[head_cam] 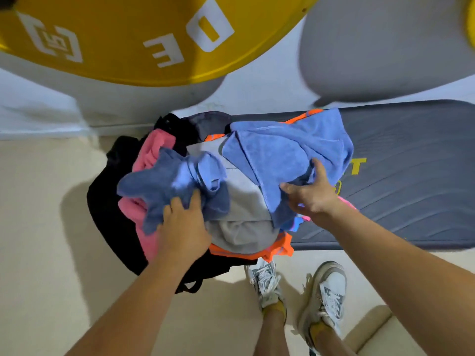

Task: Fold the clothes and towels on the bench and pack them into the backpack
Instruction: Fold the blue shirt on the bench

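Note:
A heap of clothes lies on the left end of the dark grey bench (pixel 411 181). On top is a blue towel (pixel 282 152), over a grey garment (pixel 244 201) and an orange garment (pixel 280 249). My left hand (pixel 183 224) grips a second, crumpled blue towel (pixel 167 183) above the black backpack (pixel 110 214), which stands at the bench's left end with pink cloth (pixel 151 155) in its opening. My right hand (pixel 311 194) holds the near edge of the spread blue towel, thumb raised and fingers under the cloth.
My two feet in white sneakers (pixel 326 291) stand on the beige floor right in front of the bench. A yellow disc with white letters (pixel 133 34) and a grey rounded shape (pixel 385 47) hang above the wall side. A beige edge (pixel 380 330) shows at the bottom right.

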`<action>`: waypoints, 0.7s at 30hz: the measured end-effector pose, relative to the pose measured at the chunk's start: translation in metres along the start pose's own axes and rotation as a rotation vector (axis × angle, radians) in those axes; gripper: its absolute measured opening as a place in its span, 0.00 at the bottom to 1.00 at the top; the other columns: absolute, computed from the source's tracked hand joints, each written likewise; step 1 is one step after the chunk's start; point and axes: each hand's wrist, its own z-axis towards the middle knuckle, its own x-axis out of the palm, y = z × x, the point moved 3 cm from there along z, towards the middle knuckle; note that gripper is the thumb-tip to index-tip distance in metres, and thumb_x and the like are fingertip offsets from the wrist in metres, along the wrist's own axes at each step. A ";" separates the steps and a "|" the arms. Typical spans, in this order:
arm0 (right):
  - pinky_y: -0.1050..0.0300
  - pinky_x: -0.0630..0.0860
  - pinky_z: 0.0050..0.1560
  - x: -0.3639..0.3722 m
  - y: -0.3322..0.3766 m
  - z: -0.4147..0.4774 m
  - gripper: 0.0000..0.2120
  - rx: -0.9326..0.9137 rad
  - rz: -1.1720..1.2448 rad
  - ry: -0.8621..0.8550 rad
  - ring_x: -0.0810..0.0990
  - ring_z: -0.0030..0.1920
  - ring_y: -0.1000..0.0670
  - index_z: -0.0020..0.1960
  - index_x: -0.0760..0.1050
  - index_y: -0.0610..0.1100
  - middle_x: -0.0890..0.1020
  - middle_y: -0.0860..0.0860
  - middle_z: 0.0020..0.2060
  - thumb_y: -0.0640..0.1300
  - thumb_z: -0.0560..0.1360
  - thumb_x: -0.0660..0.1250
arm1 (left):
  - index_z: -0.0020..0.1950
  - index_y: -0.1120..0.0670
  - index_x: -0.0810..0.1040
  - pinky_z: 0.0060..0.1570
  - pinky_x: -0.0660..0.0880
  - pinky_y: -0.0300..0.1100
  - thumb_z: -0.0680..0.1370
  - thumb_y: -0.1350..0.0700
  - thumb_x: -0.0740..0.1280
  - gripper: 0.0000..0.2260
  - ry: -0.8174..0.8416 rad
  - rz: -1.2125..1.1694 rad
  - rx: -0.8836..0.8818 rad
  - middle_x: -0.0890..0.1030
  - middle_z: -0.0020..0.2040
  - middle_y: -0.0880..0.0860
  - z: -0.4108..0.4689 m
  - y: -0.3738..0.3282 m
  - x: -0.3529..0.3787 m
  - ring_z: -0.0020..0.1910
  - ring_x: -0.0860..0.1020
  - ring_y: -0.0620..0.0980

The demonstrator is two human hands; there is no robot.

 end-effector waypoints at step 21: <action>0.58 0.72 0.44 -0.026 0.040 -0.020 0.20 -0.291 -0.628 -0.005 0.74 0.43 0.49 0.62 0.74 0.44 0.78 0.46 0.47 0.32 0.71 0.69 | 0.64 0.48 0.74 0.49 0.69 0.63 0.67 0.61 0.73 0.26 -0.324 -0.012 -0.072 0.64 0.64 0.65 0.015 0.042 -0.056 0.58 0.66 0.69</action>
